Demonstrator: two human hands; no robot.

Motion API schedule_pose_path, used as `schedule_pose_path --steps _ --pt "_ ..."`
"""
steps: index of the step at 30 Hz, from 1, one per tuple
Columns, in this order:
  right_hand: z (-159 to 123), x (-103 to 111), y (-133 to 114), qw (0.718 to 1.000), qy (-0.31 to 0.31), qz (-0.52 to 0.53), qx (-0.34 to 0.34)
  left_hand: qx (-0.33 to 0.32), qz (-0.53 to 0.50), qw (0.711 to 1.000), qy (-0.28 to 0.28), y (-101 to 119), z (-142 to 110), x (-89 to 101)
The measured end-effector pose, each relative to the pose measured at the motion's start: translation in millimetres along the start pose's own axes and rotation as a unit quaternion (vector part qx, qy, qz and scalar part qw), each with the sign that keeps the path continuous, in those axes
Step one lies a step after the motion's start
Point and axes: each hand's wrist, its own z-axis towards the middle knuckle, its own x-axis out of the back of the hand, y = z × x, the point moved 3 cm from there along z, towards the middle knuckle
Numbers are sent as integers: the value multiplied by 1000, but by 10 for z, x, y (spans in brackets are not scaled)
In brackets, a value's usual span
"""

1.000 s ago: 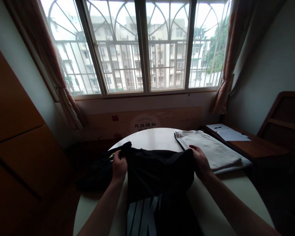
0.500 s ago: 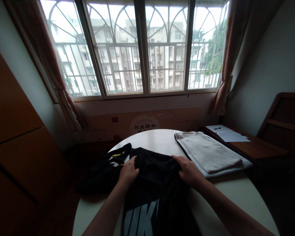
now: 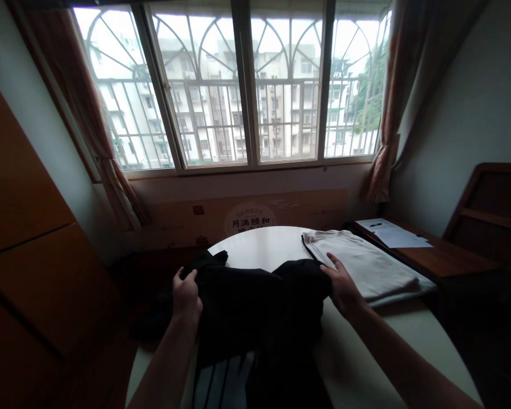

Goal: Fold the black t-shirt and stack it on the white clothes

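Lettering (image 3: 250, 223) on the panel (image 3: 298, 211) below the window (image 3: 244, 113) reads 月满颐和; pale print (image 3: 223, 379) on the black garment (image 3: 242, 309) is illegible. Left hand (image 3: 186, 294) and right hand (image 3: 344, 286) grasp the garment's opposite sides, above the round white table (image 3: 259, 244). Folded pale cloth (image 3: 361, 264) lies at the table's far-right edge.

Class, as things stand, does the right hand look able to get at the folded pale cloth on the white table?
Probably yes: the right hand is close to the folded pale cloth, with nothing visible blocking it, though it would likely need to release the black garment first.
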Motion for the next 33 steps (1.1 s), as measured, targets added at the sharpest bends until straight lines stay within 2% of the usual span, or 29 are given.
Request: schedule_pose_path --steps 1,3,5,6,7,9,11,12,15,17,19,21,23,25,27,30,33 --pt "-14 14 -25 998 28 -43 47 -42 43 997 40 67 -39 24" --pt "-88 4 -125 972 50 -135 185 -162 141 973 87 228 -165 17" --pt "-207 -74 -204 941 -11 -192 277 -295 234 925 56 352 -322 -77" --pt "-271 -129 -216 934 -61 -208 284 -333 265 905 14 368 -392 -142" --pt "-337 -189 -211 929 -115 -223 273 -348 286 892 -40 352 -455 -212" --pt "-469 -307 -167 910 -208 -268 240 -338 324 868 -167 257 -575 -358" --pt "-577 -400 -102 875 -258 -335 234 -316 370 827 -282 139 -702 -488" --pt "-612 -430 -61 855 -271 -375 236 -308 395 803 -322 93 -764 -536" --pt "-622 -444 87 799 -276 -490 214 -301 454 756 -364 50 -897 -608" --pt "-575 -405 178 778 -265 -537 193 -299 480 737 -371 73 -939 -615" --pt "-517 -360 231 786 -256 -533 181 -291 499 717 -390 100 -962 -607" --pt "-465 -324 219 822 -245 -480 183 -278 510 700 -416 129 -980 -591" --pt "-424 -287 115 870 -211 -394 207 -267 515 686 -440 166 -1005 -570" --pt "-389 -218 -68 908 -138 -304 252 -265 512 677 -458 215 -1038 -550" --pt "-341 -102 -265 929 -32 -234 285 -270 507 671 -470 270 -1072 -533" --pt "-209 129 -448 938 110 -170 282 -270 502 671 -475 327 -1097 -526" --pt "-17 366 -468 945 194 -109 241 -244 503 690 -460 327 -1069 -538"
